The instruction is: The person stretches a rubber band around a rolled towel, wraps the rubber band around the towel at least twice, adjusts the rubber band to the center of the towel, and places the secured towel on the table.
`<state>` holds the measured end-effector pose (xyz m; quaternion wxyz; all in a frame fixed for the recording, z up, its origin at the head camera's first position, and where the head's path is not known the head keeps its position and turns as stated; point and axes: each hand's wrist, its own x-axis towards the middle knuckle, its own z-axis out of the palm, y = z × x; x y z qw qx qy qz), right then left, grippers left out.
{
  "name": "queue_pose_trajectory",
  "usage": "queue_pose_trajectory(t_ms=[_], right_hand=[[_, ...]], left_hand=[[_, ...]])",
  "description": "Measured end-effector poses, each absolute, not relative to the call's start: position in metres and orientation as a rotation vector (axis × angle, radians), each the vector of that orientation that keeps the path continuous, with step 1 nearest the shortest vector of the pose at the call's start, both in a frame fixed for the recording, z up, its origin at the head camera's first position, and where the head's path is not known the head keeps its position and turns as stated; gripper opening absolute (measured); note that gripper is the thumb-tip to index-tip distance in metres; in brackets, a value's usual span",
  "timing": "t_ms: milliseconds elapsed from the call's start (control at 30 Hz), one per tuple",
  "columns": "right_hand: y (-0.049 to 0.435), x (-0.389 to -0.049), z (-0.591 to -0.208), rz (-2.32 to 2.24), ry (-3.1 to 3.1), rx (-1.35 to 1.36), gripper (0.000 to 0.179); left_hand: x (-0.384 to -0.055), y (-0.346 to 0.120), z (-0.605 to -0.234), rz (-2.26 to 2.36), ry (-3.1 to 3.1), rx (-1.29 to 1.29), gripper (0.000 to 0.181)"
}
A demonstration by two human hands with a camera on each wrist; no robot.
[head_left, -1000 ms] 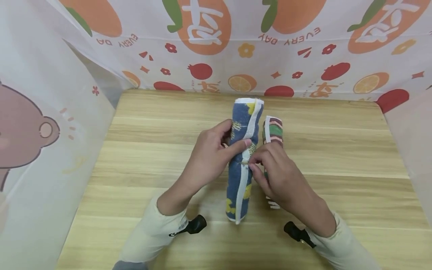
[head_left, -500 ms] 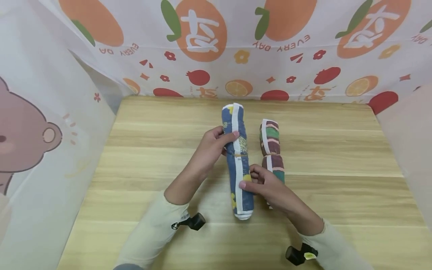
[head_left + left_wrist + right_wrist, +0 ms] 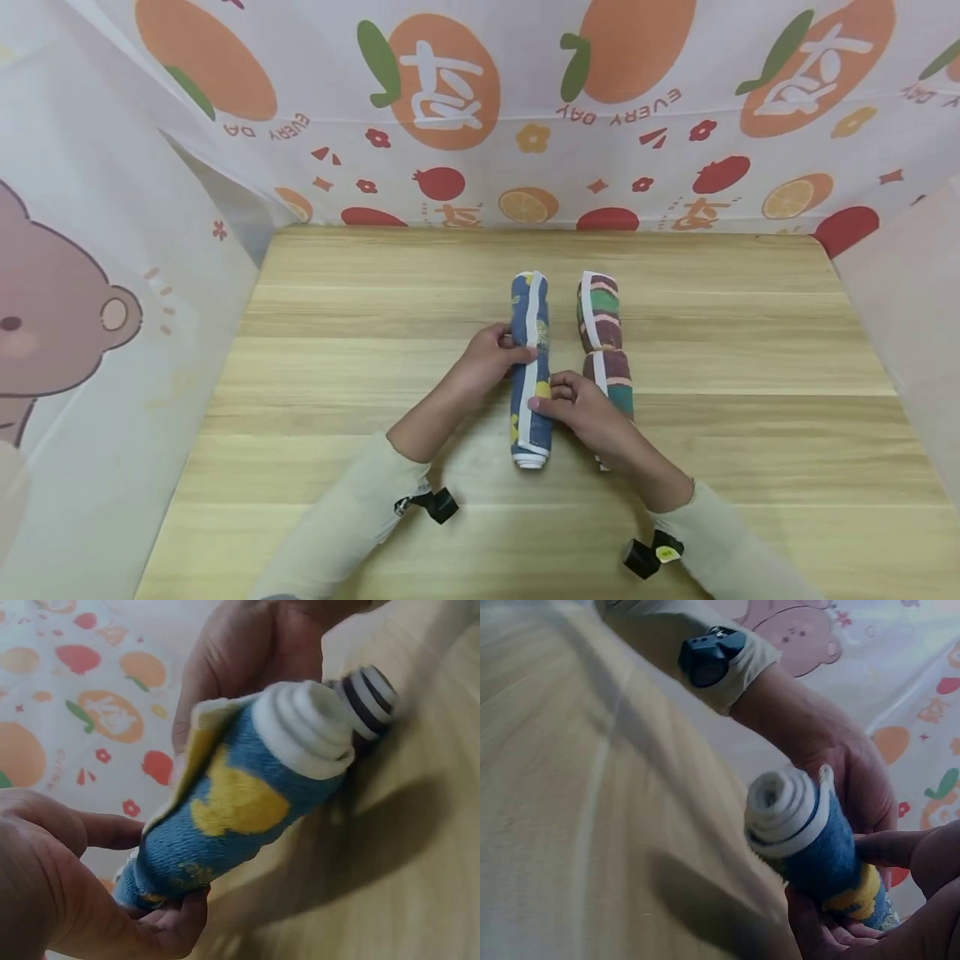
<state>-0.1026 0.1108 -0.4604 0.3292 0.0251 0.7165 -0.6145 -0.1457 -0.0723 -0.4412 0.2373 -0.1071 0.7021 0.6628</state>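
Note:
A blue towel (image 3: 528, 379) with yellow patterns and a white edge strip is rolled into a tight cylinder, pointing away from the body. My left hand (image 3: 491, 358) grips its middle from the left, thumb lying across the white strip. Lower down, my right hand (image 3: 588, 408) holds it from the right, thumb on top. The spiral of its near end (image 3: 304, 727) faces the left wrist camera. In the right wrist view, the towel's shadow falls on the table apart from the roll. A second rolled towel (image 3: 602, 317), striped maroon, green and pink, lies to its right, partly behind my right hand.
A thin band (image 3: 602, 348) cinches the striped roll at its waist. Both rolls are over a light wooden table (image 3: 360, 333). A fruit-print curtain (image 3: 525, 108) hangs along the far edge, and a bear-print sheet (image 3: 67, 317) hangs on the left.
My right hand let go of the band at the blue towel's middle and moved down to grip its lower part. Both hands then lowered the towel, turning it parallel to the striped one.

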Motion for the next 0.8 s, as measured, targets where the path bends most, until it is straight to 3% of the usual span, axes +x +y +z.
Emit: queue_pose_trajectory(t_ms=[167, 433, 633, 800], right_hand=[[0.103, -0.101, -0.469, -1.534, 2.033, 0.032, 0.053], [0.1, -0.099, -0.476, -1.35, 2.3, -0.011, 0.057], [0.123, -0.098, -0.447, -1.212, 2.463, -0.206, 0.063], [0.159, -0.109, -0.418, -1.05, 2.856, -0.335, 0.05]], left_hand=[[-0.147, -0.073, -0.449, 1.781, 1.991, -0.274, 0.062], [-0.143, -0.071, -0.462, 1.517, 2.291, -0.155, 0.088], [-0.135, -0.088, -0.45, 1.386, 2.521, -0.178, 0.091], [-0.128, -0.117, -0.422, 1.187, 2.898, -0.045, 0.088]])
